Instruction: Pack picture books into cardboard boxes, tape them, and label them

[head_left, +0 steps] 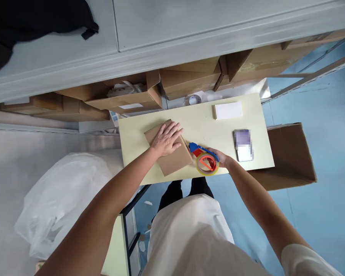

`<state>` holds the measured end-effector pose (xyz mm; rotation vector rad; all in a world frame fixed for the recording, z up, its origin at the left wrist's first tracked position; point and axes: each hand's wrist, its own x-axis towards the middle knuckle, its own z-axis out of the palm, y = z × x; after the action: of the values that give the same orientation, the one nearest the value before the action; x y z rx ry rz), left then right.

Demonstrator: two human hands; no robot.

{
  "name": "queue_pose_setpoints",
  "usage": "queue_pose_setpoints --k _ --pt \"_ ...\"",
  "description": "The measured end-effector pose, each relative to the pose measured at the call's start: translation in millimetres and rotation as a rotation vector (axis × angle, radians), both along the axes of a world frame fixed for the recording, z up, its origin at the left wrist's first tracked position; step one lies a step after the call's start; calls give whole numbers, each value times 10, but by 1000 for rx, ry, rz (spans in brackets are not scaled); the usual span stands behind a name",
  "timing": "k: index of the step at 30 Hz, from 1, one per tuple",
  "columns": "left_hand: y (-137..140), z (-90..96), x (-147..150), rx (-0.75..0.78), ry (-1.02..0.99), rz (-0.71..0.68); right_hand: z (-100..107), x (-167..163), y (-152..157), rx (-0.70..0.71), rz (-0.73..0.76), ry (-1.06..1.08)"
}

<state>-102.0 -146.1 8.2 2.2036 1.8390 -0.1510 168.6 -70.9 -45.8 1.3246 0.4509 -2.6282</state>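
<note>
A closed flat cardboard box [175,161] lies at an angle on the left part of the pale yellow table [201,122]. My left hand [166,140] rests flat on its top, fingers spread. Just right of the box, my right hand [220,157] is closed around a blue and red tape dispenser [199,149] loaded with a yellow-edged roll. The dispenser's front end is close to the box's right edge; whether tape joins them I cannot tell. Part of my right hand is hidden behind the dispenser.
A white box [228,110] and a phone-like item [243,145], partly blurred, lie on the table's right side. Open cartons [126,97] stand under the grey shelf [172,42]. A tape roll [194,99] lies behind the table. A large carton [290,153] stands right, a white plastic bag [66,195] left.
</note>
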Motion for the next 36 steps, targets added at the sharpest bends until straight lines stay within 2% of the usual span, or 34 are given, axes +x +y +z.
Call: queue_pose_setpoints --k 3,6,9,12,15,18,20,21,23,25,27,32,36 --pt "-8 -9 0 7 -6 3 9 305 -379 -51 -41 -57" --pt "-16 -13 -5 0 -10 2 27 472 -775 -29 -139 -108" --pt "-10 -6 1 -2 -7 10 52 410 -1094 26 -247 -113" --pt "4 8 34 18 12 98 69 196 -1181 85 -363 -71" --pt "-3 15 74 55 70 357 72 -38 -886 135 -429 -71" --pt "-46 29 68 35 145 694 79 -255 -255 176 -378 -63" --pt "-83 57 43 8 174 820 95 -406 198 162 -284 -32" --pt "-97 76 32 10 176 815 105 -484 391 148 -215 -25" --pt "-106 111 32 37 148 660 123 -635 663 136 -84 -39" --pt "-86 127 60 52 93 420 130 -756 771 142 16 -60" --pt "-51 120 103 27 57 297 124 -825 757 143 57 -43" --pt "-7 95 159 -63 83 361 104 -745 574 99 15 50" --pt "-4 125 173 -116 107 374 81 -401 355 33 0 13"
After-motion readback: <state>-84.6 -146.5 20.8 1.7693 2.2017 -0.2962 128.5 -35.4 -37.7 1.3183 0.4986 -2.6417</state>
